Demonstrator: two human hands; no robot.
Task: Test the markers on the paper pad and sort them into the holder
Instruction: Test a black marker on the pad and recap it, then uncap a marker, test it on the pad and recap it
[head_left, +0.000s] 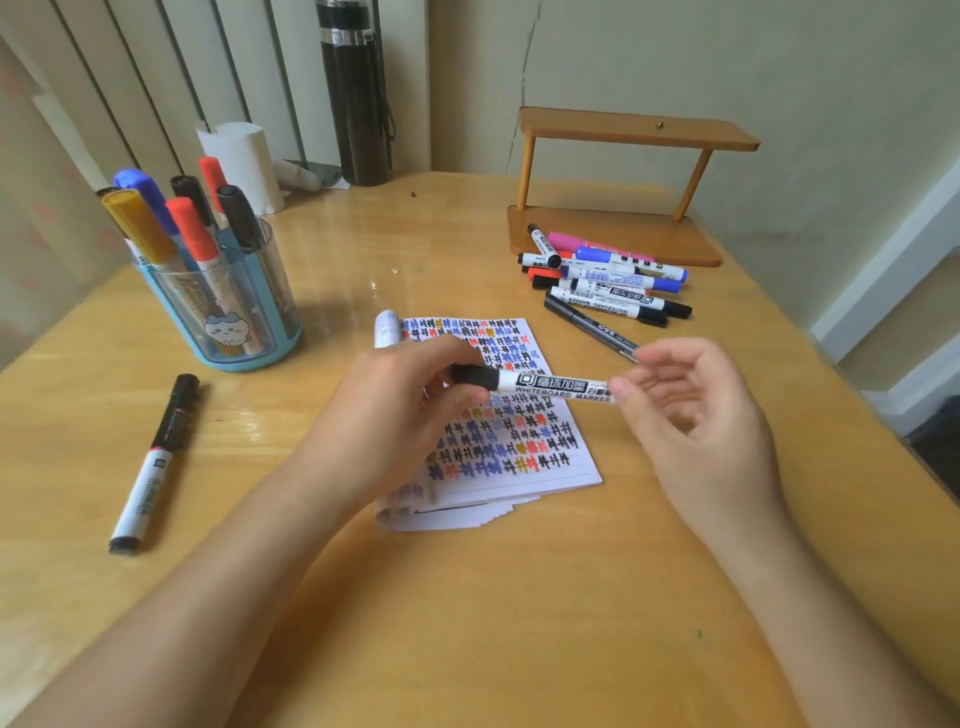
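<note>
A white whiteboard marker with a black cap (545, 385) hangs level over the paper pad (498, 415). My left hand (410, 400) grips its capped end. The fingertips of my right hand (691, 410) touch its other end, with the rest of that hand open. The pad lies mid-table, covered in rows of black, blue, red and yellow test marks. The blue-rimmed clear holder (228, 306) stands at the left with several markers upright in it. A pile of markers (608, 280) lies at the back right.
A lone black-capped marker (156, 462) lies on the table at the left. A brown two-tier shelf (623, 192) stands behind the pile. A black bottle (353, 93) and a white paper roll (244, 161) stand at the back edge. The table drops off at the right.
</note>
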